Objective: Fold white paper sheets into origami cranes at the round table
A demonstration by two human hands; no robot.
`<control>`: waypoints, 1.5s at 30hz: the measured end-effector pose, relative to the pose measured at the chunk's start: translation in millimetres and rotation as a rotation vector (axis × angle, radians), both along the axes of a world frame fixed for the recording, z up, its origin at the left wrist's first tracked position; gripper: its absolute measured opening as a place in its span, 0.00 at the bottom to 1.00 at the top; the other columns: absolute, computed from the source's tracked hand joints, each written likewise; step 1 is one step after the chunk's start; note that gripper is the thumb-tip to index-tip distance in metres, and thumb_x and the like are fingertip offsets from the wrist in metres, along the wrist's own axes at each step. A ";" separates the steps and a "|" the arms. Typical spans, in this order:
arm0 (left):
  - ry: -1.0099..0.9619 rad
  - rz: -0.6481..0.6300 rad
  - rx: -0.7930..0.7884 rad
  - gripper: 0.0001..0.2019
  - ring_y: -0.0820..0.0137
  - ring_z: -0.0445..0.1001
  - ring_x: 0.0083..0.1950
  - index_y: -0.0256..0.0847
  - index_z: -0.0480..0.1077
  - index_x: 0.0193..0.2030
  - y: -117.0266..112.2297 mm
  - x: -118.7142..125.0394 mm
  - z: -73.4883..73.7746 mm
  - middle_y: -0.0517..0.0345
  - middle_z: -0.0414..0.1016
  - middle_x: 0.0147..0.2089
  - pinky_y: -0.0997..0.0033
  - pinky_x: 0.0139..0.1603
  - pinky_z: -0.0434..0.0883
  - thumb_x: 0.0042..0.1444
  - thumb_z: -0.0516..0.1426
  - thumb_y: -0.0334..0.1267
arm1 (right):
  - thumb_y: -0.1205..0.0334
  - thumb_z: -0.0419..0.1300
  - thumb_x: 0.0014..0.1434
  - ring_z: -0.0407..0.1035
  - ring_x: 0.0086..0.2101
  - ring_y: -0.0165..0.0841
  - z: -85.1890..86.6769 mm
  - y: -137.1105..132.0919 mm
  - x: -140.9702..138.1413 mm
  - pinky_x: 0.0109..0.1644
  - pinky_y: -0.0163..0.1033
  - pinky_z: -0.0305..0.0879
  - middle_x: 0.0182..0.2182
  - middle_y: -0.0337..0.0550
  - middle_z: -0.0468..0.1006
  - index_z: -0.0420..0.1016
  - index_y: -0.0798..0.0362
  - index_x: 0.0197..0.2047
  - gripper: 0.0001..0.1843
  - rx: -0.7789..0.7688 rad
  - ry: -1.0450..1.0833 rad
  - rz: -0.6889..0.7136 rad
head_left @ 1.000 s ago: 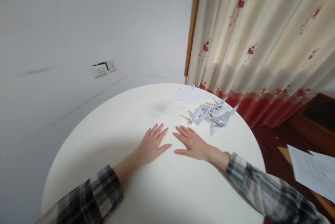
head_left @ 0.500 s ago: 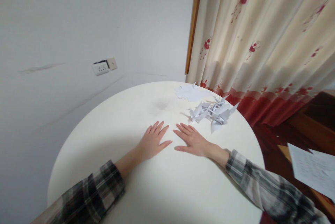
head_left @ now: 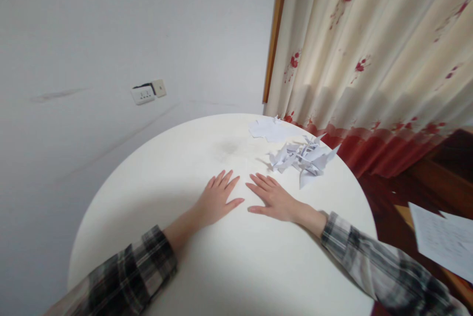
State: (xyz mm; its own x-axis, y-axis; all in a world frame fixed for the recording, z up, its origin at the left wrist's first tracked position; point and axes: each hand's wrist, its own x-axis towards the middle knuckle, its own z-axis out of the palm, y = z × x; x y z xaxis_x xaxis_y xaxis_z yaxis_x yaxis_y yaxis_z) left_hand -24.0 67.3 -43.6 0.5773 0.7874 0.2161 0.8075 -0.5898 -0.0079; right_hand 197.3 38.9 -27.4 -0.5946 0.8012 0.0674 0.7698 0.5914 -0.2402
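Both hands lie flat and empty on the round white table (head_left: 148,183), palms down and fingers spread. The left hand (head_left: 216,200) and right hand (head_left: 275,197) sit side by side near the table's middle, thumbs pointing toward each other but apart. It reads as a resting pose with no work in the fingers.

The pile of folded paper figures (head_left: 301,158) (white, with pointed tips, too small to tell their exact shape) lies near the table's far right edge, just beyond the right hand's fingertips and not touching them. It is farther from the left hand. Taking a figure from it would call for a short forward reach by the right hand and a light pinch, since the paper looks easy to crush. A few flat sheets (head_left: 268,128) lie at the far edge, behind the pile.
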 end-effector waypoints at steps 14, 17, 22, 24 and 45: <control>-0.037 -0.023 0.024 0.31 0.54 0.50 0.65 0.42 0.56 0.62 3.9 -0.7 -8.9 0.46 0.53 0.65 0.49 0.60 0.55 0.56 0.43 0.58 | 0.36 0.44 0.55 0.36 0.63 0.43 -7.9 2.6 2.0 0.63 0.54 0.39 0.65 0.49 0.43 0.47 0.49 0.64 0.39 -0.001 0.023 0.005; -0.047 -0.028 0.035 0.31 0.54 0.51 0.65 0.42 0.56 0.61 5.1 -0.7 -10.4 0.46 0.54 0.64 0.49 0.59 0.56 0.56 0.43 0.58 | 0.36 0.44 0.55 0.36 0.63 0.43 -8.3 3.1 2.5 0.63 0.53 0.39 0.65 0.49 0.43 0.47 0.49 0.64 0.39 0.002 0.026 0.007; -0.038 -0.026 0.019 0.31 0.53 0.51 0.65 0.40 0.57 0.61 5.3 0.1 -9.9 0.45 0.53 0.65 0.49 0.59 0.56 0.56 0.43 0.58 | 0.35 0.44 0.55 0.37 0.63 0.44 -7.8 4.1 3.0 0.63 0.53 0.39 0.65 0.48 0.44 0.48 0.49 0.64 0.40 0.000 0.020 0.007; -0.040 -0.026 0.015 0.32 0.53 0.50 0.65 0.41 0.56 0.61 5.4 0.2 -10.4 0.45 0.53 0.65 0.49 0.60 0.56 0.56 0.43 0.58 | 0.35 0.44 0.55 0.37 0.63 0.44 -8.6 4.5 3.1 0.63 0.53 0.39 0.65 0.48 0.44 0.48 0.49 0.64 0.40 0.005 0.019 0.007; 0.009 -0.018 0.011 0.32 0.53 0.50 0.65 0.40 0.56 0.62 5.6 1.5 -9.6 0.46 0.53 0.65 0.50 0.60 0.55 0.56 0.42 0.58 | 0.36 0.44 0.55 0.36 0.63 0.43 -10.4 5.2 4.3 0.63 0.53 0.38 0.65 0.49 0.43 0.48 0.49 0.64 0.40 -0.008 0.031 0.010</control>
State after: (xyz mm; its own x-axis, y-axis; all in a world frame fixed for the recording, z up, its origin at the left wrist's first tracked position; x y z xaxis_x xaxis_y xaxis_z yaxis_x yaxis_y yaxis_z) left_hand -22.5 73.0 -53.3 0.5932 0.7746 0.2193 0.7967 -0.6040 -0.0214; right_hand 201.6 44.1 -37.8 -0.6004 0.7957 0.0798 0.7558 0.5972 -0.2686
